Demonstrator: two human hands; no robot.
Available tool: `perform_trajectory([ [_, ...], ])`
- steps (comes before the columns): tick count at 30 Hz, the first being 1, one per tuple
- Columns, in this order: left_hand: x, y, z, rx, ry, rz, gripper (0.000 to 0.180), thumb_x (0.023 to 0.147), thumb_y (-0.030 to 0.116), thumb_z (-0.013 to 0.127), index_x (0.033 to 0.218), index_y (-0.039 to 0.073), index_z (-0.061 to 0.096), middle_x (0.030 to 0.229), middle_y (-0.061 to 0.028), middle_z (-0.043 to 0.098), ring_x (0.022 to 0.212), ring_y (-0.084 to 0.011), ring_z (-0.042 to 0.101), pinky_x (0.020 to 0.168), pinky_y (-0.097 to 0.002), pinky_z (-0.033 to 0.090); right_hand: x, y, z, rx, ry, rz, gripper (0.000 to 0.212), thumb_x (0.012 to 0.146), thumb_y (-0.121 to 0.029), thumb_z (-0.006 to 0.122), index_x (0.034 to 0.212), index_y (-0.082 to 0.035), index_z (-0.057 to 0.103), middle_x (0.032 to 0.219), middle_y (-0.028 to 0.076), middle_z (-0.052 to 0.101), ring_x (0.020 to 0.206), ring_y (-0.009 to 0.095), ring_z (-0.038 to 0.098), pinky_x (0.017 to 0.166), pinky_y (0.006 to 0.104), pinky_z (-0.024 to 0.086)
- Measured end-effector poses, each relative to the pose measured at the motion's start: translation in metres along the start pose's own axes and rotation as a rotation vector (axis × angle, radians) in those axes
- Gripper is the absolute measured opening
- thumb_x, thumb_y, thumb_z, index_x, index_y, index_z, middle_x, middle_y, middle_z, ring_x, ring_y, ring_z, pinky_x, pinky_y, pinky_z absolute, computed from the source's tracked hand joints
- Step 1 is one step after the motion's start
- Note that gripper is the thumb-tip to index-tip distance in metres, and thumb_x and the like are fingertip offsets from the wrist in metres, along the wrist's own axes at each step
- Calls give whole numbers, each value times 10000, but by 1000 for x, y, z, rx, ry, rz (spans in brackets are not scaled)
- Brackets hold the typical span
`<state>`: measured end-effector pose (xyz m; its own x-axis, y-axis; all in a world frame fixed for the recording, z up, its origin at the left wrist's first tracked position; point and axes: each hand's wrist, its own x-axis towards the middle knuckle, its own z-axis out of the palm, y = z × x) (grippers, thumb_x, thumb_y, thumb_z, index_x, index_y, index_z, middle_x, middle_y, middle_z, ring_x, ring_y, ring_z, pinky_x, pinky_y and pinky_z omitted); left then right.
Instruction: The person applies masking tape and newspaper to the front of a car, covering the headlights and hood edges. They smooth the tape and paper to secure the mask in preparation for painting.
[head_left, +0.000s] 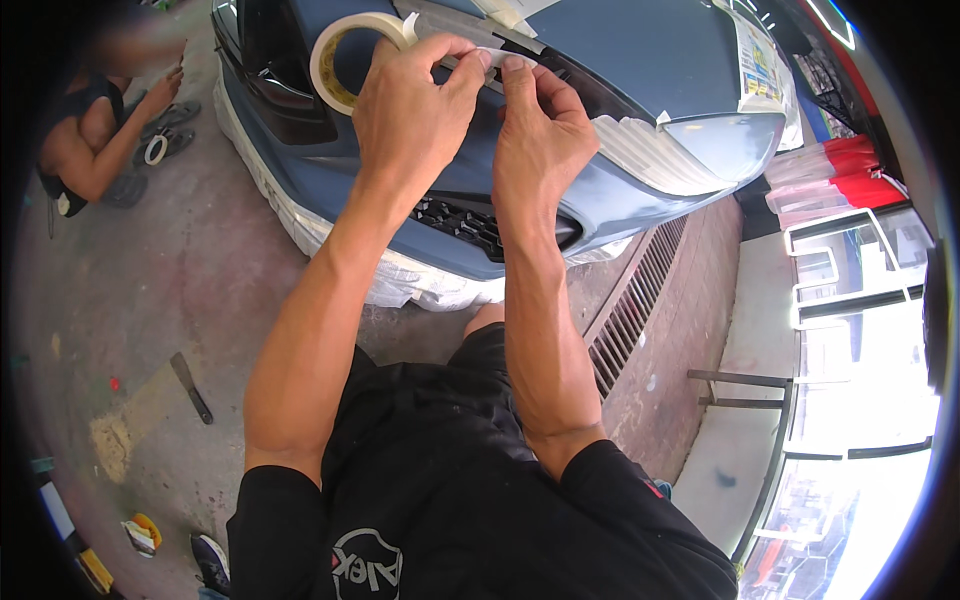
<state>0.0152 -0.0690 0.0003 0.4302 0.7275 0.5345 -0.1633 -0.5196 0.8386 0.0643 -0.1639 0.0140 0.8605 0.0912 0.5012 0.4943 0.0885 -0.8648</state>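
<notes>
My left hand [415, 120] is closed, thumb and forefinger pinching a short pale strip of masking tape [491, 57]. A roll of cream masking tape [321, 66] rests against the back of that hand, partly hidden by it. My right hand [543, 135] pinches the strip's other end, close to the left fingertips. Both hands are raised over the front of a blue-grey car [600, 45]. Overlapping strips of pale tape [660, 155] cover the area by its headlight [725, 145]. Below my hands shows the dark mesh grille [455, 222].
Clear plastic sheeting [400, 290] wraps the car's lower edge. At far left a person [95, 140] crouches near another tape roll [156, 150]. A scraper [190, 388] lies on the concrete floor. A drain grate [640, 300] runs at right, beside a metal bracket [740, 379].
</notes>
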Motion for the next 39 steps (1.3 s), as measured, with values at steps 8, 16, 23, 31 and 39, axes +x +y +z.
perform_trajectory([
  [8,16,1,13,186,74,89,240,972,398,818,1082,188,856,1017,-140,679,883,-300,720,773,-435,566,12,10,11,-309,161,-225,251,947,-304,865,976,-54,857,918,50,729,812,208,689,743,402,529],
  [16,16,8,11,188,108,173,203,972,234,790,1015,36,798,1001,-272,719,956,-485,704,839,-589,533,14,15,13,-439,225,-322,247,915,-336,882,913,-91,854,896,21,749,795,233,720,726,415,538],
  [23,16,7,13,308,147,-102,373,926,455,852,1077,120,787,1056,-128,705,924,-332,724,798,-474,557,25,3,-7,-709,253,-228,399,843,-488,921,838,-94,855,736,35,732,698,249,712,705,418,545],
  [31,-36,2,-31,140,214,-92,712,1017,352,758,1574,36,445,1043,-173,668,901,-369,708,840,-507,555,32,-12,7,-833,22,-192,609,817,-672,888,788,-64,868,614,81,727,611,255,703,709,389,562],
  [39,-86,-5,-55,22,30,-197,713,1091,147,524,1717,42,200,1144,-165,652,867,-251,637,889,-419,554,27,-11,3,-722,18,-87,656,843,-715,832,761,-65,857,570,75,695,564,283,677,688,416,550],
])
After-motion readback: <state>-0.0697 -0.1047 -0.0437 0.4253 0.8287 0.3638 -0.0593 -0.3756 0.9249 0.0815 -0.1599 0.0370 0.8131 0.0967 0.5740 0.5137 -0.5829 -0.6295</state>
